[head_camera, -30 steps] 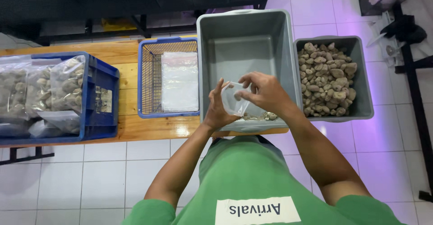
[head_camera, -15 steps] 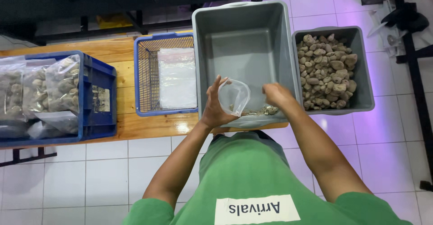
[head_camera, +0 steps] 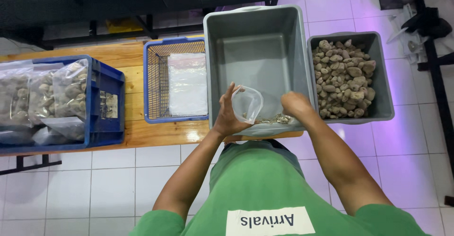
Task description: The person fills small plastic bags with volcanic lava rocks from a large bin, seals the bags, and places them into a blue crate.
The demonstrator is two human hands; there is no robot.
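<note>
My left hand (head_camera: 228, 115) holds a clear plastic bag (head_camera: 247, 103) with its mouth held wide, over the near end of a large grey bin (head_camera: 257, 42). My right hand (head_camera: 295, 106) reaches down into the same bin, fingers curled at a small pile of pale stones (head_camera: 276, 119) on its floor near the front wall. Whether the fingers close on stones is hidden by the back of the hand. A smaller grey bin (head_camera: 385, 99) to the right is full of pale rough stones (head_camera: 344, 77).
A blue wire basket (head_camera: 153, 82) with a stack of flat clear bags (head_camera: 187, 84) sits left of the large bin. A blue crate (head_camera: 106, 103) at far left holds filled bags of stones (head_camera: 45, 94). All rest on a wooden bench (head_camera: 137, 132) over a white tiled floor.
My right hand let go of the bag's mouth and dropped to the stones in the bin's near right corner. My left hand kept hold of the bag.
</note>
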